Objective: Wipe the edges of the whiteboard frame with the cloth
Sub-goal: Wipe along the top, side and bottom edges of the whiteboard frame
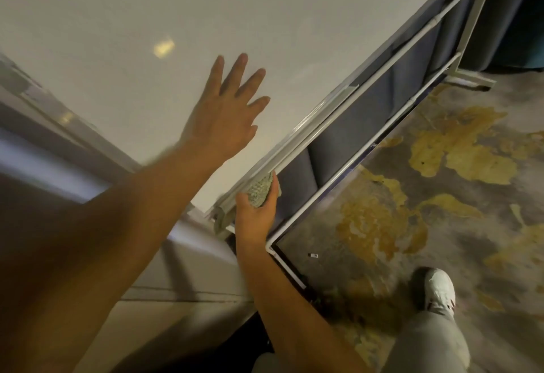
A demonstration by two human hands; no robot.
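Note:
The whiteboard (147, 19) fills the upper left, tilted in the view. Its pale bottom frame edge and tray (318, 119) run diagonally from lower centre to upper right. My left hand (226, 110) lies flat on the board surface with fingers spread, holding nothing. My right hand (256, 210) grips a grey-green knitted cloth (260, 191) and presses it against the frame edge near the board's lower left corner (220, 216).
White metal stand bars (382, 134) run below the board, with dark blue curtain (347, 137) behind them. A grey and yellow patterned carpet (441, 181) covers the floor. My shoe (435, 287) and trouser leg are at bottom right. A small object (313, 255) lies on the carpet.

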